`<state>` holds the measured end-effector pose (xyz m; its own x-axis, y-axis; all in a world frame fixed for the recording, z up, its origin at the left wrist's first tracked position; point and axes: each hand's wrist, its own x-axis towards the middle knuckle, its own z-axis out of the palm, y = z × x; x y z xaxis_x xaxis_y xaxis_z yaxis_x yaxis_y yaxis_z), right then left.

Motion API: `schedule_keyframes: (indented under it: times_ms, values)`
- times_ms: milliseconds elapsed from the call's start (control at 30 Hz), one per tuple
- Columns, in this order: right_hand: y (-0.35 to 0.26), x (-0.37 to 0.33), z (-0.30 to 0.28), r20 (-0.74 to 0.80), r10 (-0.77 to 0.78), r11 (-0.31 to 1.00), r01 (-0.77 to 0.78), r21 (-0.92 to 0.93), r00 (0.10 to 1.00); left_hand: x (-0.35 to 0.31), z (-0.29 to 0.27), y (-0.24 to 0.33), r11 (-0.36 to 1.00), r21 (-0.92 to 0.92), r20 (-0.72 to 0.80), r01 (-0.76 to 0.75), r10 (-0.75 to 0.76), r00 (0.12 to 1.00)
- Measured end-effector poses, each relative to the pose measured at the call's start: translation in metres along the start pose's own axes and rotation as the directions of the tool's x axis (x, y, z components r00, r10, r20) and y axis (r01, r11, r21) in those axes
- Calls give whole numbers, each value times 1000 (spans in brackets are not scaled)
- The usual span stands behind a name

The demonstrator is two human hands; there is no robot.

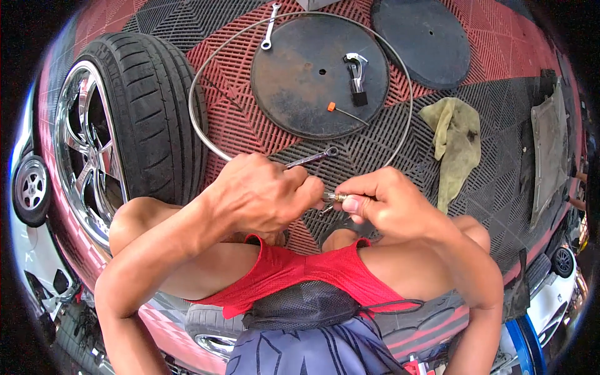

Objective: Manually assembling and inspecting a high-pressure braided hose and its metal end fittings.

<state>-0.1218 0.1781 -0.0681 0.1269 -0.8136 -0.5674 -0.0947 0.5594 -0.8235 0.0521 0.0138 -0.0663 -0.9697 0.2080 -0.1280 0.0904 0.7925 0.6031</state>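
Observation:
My left hand (269, 190) is closed in a fist, its thumb side toward my right hand (387, 203). The right thumb and fingers pinch a small silver tube fitting (334, 197) that bridges the short gap between both hands. A thin metal tube (195, 112) bends in a wide loop; one side runs behind the left hand and the other drops to the right hand. How its ends meet the fitting is hidden by my fingers. A combination wrench (315, 157) shows just beyond the left hand, its near end hidden.
Beyond my hands, a round black plate (294, 81) carries a tube cutter (356, 78) and an orange-capped thin rod (344, 112). Another wrench (270, 28) lies at its left edge. A second disc (425, 40), a stained cloth (459, 134) and a large tire (156, 112) surround it.

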Motion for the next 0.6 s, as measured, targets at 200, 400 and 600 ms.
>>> schedule_keyframes:
  times_ms: [200,400,600]
  values:
    - [-3,7,-4,257,289,934,-330,134,922,-4,13,3,998,54,13,-27,27,1000]
    - [-14,5,6,105,245,967,-250,43,964,-5,17,3,991,114,-21,-63,66,998]
    - [6,3,14,-49,-214,952,197,-233,976,-6,16,0,998,50,-18,-33,34,999]
